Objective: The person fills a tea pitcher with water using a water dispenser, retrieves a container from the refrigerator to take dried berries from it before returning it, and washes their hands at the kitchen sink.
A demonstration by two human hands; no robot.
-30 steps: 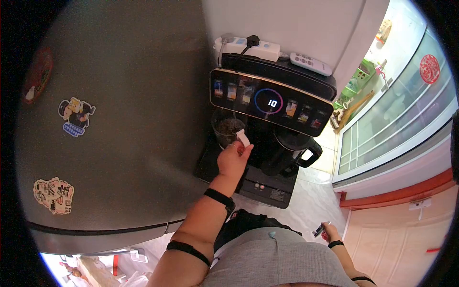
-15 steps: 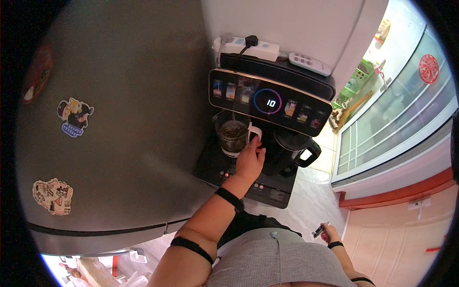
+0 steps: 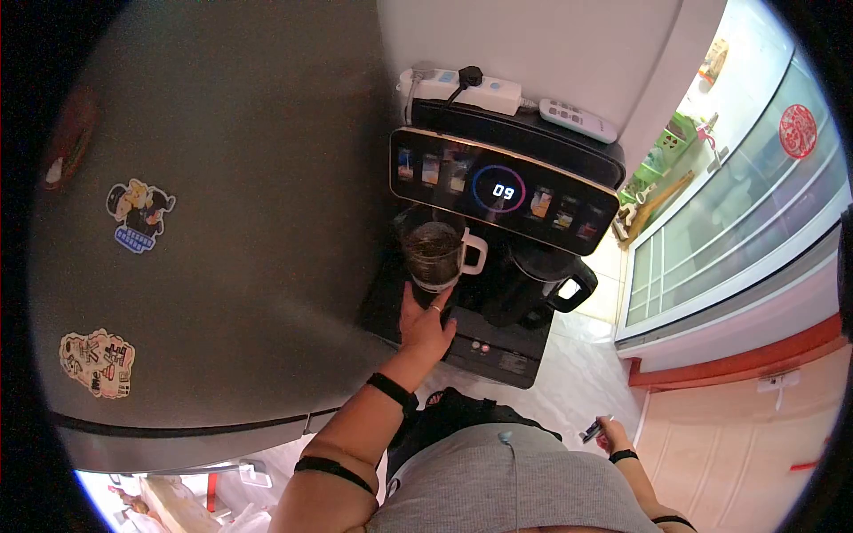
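A glass mug (image 3: 433, 252) with a white handle holds dark liquid and stands under the black drink dispenser (image 3: 503, 188). Below the mug's front, my left hand (image 3: 425, 330) reaches over the dispenser's tray with fingers apart. Its fingertips are at the mug's base; whether they touch it I cannot tell. A ring is on one finger. Low on the right, my right hand (image 3: 613, 433) is closed around a small dark and silver object (image 3: 592, 431), too small to name. The dispenser's round display reads 09.
A black-handled kettle (image 3: 531, 275) stands on the dispenser's right side. On top lie a white power strip (image 3: 462, 90) and a remote control (image 3: 577, 119). A grey refrigerator (image 3: 231, 213) with stickers borders the left. A sliding glass door (image 3: 737, 222) is at the right.
My left hand has left the mug's handle and moved down and left to the front of its base. The display has gone from 10 to 09. My right hand stays put.
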